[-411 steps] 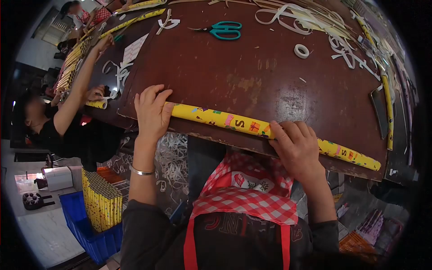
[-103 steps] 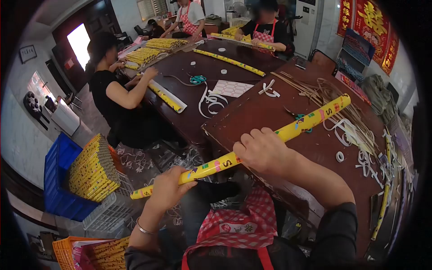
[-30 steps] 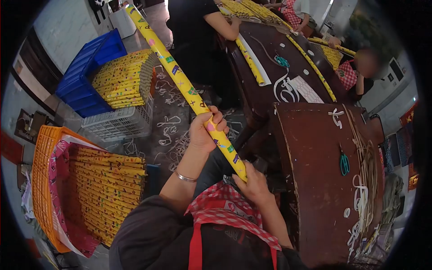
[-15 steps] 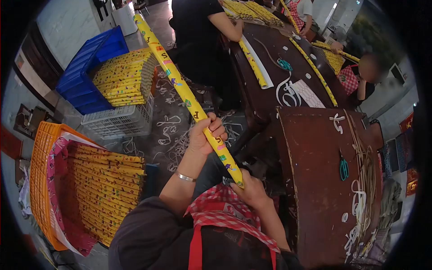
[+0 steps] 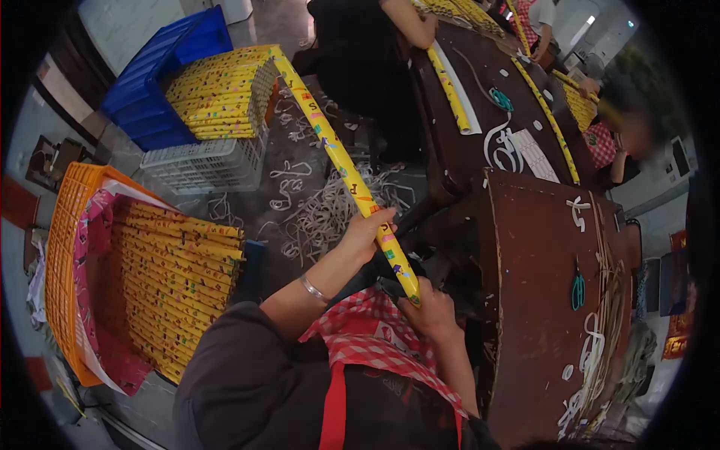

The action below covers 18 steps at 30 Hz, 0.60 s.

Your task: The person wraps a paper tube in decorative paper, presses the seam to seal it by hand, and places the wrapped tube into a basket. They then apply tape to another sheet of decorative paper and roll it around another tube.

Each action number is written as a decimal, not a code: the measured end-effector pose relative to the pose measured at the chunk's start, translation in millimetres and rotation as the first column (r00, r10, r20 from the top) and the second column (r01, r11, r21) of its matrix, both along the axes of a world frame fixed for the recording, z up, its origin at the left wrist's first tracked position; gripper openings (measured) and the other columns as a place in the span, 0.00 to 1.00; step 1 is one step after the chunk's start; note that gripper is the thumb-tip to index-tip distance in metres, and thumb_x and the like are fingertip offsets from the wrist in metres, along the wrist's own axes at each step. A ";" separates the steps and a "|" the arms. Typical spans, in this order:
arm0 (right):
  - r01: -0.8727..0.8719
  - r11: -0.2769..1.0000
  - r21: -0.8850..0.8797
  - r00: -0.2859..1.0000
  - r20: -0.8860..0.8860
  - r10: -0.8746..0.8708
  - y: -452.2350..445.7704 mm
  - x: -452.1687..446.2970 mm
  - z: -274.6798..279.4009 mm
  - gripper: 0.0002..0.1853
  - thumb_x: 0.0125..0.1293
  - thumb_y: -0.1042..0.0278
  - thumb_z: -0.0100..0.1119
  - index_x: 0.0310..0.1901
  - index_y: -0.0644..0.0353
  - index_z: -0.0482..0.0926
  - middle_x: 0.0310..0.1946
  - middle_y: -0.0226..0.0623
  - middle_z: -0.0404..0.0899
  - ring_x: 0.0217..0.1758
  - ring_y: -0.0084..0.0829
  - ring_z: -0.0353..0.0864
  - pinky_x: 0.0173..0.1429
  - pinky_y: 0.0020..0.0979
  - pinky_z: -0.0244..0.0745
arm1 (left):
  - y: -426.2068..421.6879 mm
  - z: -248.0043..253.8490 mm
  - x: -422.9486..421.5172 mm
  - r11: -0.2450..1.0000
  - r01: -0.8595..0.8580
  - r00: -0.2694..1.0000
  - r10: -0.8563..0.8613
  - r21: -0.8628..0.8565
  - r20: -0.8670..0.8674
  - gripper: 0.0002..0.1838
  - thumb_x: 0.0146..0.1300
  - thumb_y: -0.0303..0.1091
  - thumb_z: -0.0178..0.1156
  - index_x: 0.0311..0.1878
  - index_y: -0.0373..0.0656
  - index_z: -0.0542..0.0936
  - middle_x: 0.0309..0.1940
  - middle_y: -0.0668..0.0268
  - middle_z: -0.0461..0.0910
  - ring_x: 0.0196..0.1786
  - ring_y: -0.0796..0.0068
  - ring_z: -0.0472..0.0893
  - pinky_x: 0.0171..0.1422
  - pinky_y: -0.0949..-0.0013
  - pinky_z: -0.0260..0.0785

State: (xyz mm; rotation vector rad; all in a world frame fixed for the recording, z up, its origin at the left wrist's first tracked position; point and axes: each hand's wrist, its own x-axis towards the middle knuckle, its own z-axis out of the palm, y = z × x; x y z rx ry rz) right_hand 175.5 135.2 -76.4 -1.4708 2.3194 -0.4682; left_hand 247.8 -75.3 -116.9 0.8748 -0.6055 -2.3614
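A long yellow tube (image 5: 335, 151), wrapped in paper printed with letters and small colourful pictures, slants up and away from my lap. My left hand (image 5: 369, 234) is closed around it below the middle. At the near end, my right hand (image 5: 435, 309) is closed on the tube's tip; some of its fingers are hidden. The tube's far end overlaps the stack of similar yellow tubes (image 5: 217, 94) in the blue crate (image 5: 139, 97). To my left, an orange basket (image 5: 64, 277) with a pink printed lining holds many more yellow tubes (image 5: 176, 289).
A brown table (image 5: 532, 300) at my right bears teal scissors (image 5: 577, 291) and white strips (image 5: 592, 345). Cut strips (image 5: 326, 217) litter the floor. A white crate (image 5: 217, 165) stands under the yellow stack. Co-workers sit around a farther table (image 5: 480, 71) holding tubes and scissors.
The tube's far end has dropped lower in view and shifted right. Both hands have moved slightly right, still on the tube. The whole view has shifted a little.
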 end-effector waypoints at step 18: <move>-0.068 0.997 0.038 0.998 0.009 0.068 0.0 0.5 3.3 0.31 0.61 0.51 0.69 0.60 0.59 0.70 0.38 0.56 0.82 0.40 0.58 0.82 0.42 0.52 0.76 | 5.5 2.5 15.4 0.993 -0.115 0.993 0.115 0.001 -0.031 0.11 0.59 0.30 0.70 0.37 0.44 0.75 0.29 0.69 0.77 0.30 0.75 0.79 0.33 0.71 0.73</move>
